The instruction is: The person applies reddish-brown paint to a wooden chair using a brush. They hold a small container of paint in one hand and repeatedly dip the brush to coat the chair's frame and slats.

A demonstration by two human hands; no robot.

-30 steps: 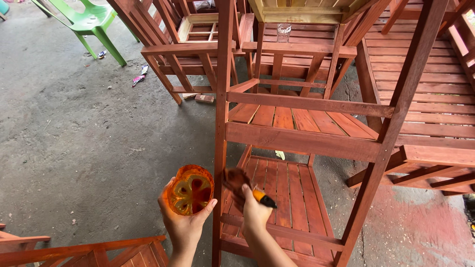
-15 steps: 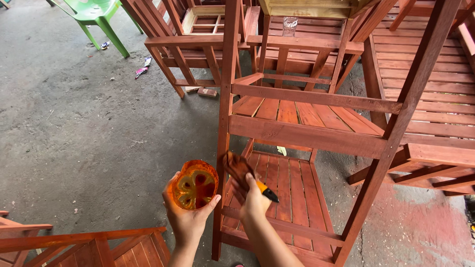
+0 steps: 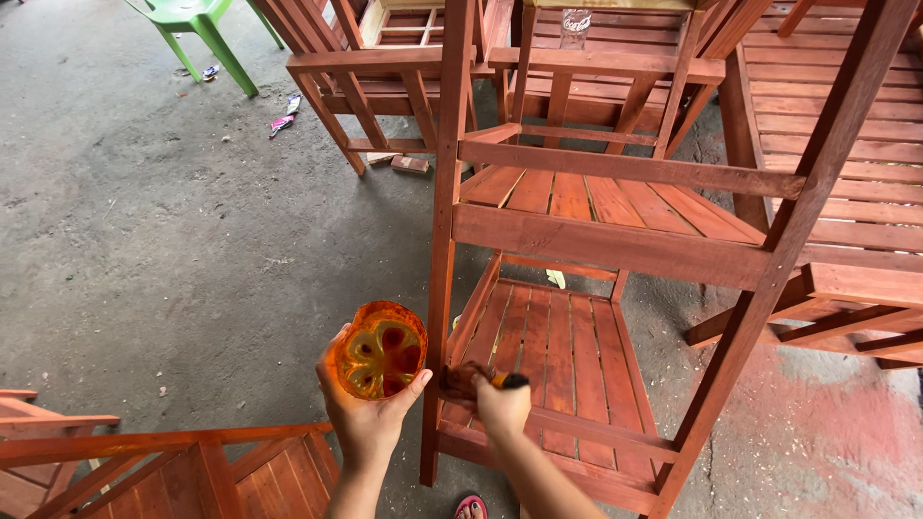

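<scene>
Cut-off plastic bottle bottom (image 3: 379,351) used as a cup, clear orange, petal-shaped base stained with red-brown liquid, tipped so its opening faces up toward the camera, just left of the upright post. Paintbrush (image 3: 483,379) (bristles dark red-brown, wet-looking, handle end black with an orange band) lying roughly level, bristles against the wooden rack (image 3: 615,245) low on its front-left post. Rack slatted, coated red-brown, two shelves visible.

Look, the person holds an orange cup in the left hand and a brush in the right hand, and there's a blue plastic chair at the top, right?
Not quite: the plastic chair is green, not blue, as the head view shows. The left hand does hold the orange cup, and the right hand holds the brush.
</scene>
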